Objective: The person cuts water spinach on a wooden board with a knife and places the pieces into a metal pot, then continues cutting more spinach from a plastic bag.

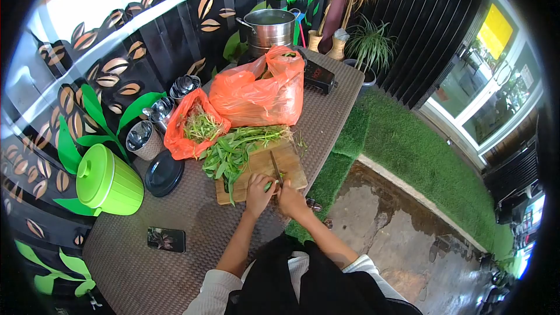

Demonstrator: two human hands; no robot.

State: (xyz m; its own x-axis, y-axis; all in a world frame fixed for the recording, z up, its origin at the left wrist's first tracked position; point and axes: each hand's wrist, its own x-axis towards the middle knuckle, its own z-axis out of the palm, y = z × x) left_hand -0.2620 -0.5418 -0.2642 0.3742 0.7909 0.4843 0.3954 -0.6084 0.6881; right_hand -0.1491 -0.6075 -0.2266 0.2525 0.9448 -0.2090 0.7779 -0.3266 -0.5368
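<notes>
A wooden cutting board (290, 166) lies on the brown woven-pattern table. My right hand (290, 199) is wrapped round the handle of a knife (275, 163), whose blade points away from me over the board. Beside it, my left hand (259, 194) is closed on a small piece of green stem at the board's near edge. Leafy green stems (224, 162) spread over the board's far left side and beyond it. Just past them, a small orange bag (185, 148) lies open with plant trimmings (202, 125) inside.
Behind are a large orange bag (256, 93), a steel pot (270, 30) and a black stove (318, 77). Leftward stand cutlery cups (146, 141), a black lid (164, 174) and a green lidded bucket (111, 181). A phone (166, 239) lies nearer. The table edge (332, 149) runs along the right.
</notes>
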